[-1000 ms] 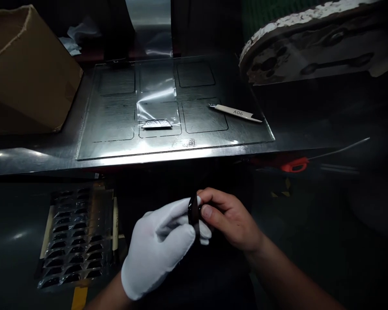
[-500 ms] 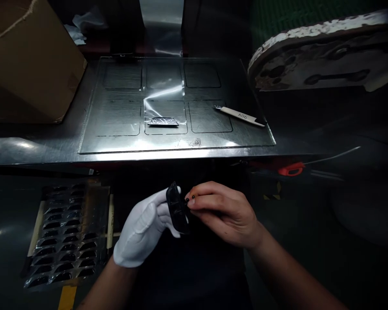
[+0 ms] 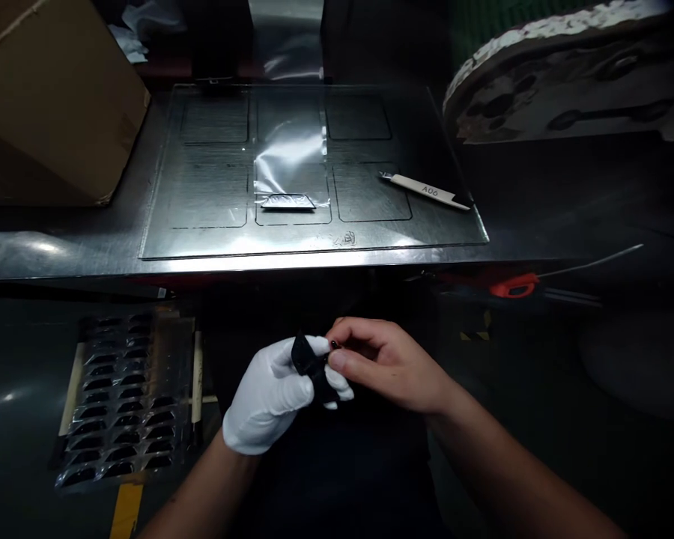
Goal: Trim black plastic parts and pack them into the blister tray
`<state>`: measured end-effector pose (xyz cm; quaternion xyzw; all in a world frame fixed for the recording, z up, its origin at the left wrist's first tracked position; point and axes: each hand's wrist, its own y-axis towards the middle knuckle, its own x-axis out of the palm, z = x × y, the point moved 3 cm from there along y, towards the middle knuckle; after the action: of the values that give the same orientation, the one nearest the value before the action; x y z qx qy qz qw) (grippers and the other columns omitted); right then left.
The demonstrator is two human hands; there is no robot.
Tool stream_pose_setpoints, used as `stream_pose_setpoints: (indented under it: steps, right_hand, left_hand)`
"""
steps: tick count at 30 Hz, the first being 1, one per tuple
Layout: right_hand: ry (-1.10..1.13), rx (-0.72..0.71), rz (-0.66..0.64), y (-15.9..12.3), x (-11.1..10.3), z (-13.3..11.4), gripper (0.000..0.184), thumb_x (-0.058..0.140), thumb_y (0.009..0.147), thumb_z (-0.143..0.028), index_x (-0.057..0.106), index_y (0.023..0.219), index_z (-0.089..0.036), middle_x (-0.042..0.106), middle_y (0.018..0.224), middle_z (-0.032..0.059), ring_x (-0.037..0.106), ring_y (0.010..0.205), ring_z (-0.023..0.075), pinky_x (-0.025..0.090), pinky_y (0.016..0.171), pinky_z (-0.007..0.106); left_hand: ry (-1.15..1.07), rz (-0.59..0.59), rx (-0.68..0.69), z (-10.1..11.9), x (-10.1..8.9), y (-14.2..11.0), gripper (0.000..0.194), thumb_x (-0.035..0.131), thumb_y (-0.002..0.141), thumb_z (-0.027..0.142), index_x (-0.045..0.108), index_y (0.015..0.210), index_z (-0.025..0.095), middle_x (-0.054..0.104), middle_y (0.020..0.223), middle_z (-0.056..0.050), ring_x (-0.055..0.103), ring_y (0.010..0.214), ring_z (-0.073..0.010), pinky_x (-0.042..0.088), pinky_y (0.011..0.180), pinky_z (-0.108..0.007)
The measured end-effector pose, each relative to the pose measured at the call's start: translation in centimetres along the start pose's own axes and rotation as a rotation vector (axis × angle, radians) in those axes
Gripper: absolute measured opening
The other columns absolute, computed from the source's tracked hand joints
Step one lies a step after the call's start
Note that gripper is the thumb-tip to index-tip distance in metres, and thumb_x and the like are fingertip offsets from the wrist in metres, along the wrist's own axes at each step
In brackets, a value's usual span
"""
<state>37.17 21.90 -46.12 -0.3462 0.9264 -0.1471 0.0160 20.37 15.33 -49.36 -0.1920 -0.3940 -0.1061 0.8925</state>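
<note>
My left hand [image 3: 272, 397], in a white glove, grips a small black plastic part [image 3: 304, 355] with angled ends, thumb on its near face and fingers behind. My bare right hand [image 3: 382, 363] meets it from the right. Between its thumb and index finger is a tiny black round-ended piece [image 3: 334, 345], held at the part's right side; its full shape is hidden. Above the hands, on a glass sheet [image 3: 202, 243], lies a similar trapezoid part [image 3: 288, 202] at the end of a clear film strip [image 3: 292, 157].
A pale-handled knife marked A06 [image 3: 427, 189] lies on the glass. A cardboard box [image 3: 56, 112] stands at left, a worn machine end with a green belt [image 3: 556, 82] at right. A clear tray [image 3: 171, 359] of several black parts sits lower left. An orange-handled tool [image 3: 514, 286] is near the bench edge.
My left thumb has closed onto the black part, which has turned in the glove. My right fingers have come closer around the part's edge. The whole view has shifted slightly.
</note>
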Motion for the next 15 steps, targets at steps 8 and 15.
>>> stream_pose_setpoints:
  steps: [8,15]
  right_hand:
    - [-0.643,-0.589,0.316,0.0,1.2,-0.6,0.011,0.066,0.096,-0.02,0.069,0.107,-0.019,0.068,0.086,0.0046,0.059,0.073,0.0148,0.049,0.068,0.029]
    - [-0.298,-0.03,-0.024,4.1,1.0,-2.9,0.034,0.067,0.094,-0.053,0.069,0.086,-0.02,0.069,0.077,0.003,0.065,0.07,0.0161,0.052,0.062,0.024]
  left_hand:
    - [0.626,0.436,0.091,2.1,-0.8,-0.3,0.036,0.089,0.079,0.03,0.081,0.113,0.023,0.081,0.112,-0.003,0.075,0.105,-0.025,0.058,0.097,-0.033]
    - [0.132,0.214,0.021,5.0,0.0,-0.1,0.039,0.08,0.089,0.038,0.071,0.12,0.015,0.076,0.112,-0.011,0.073,0.098,-0.0261,0.063,0.083,-0.041]
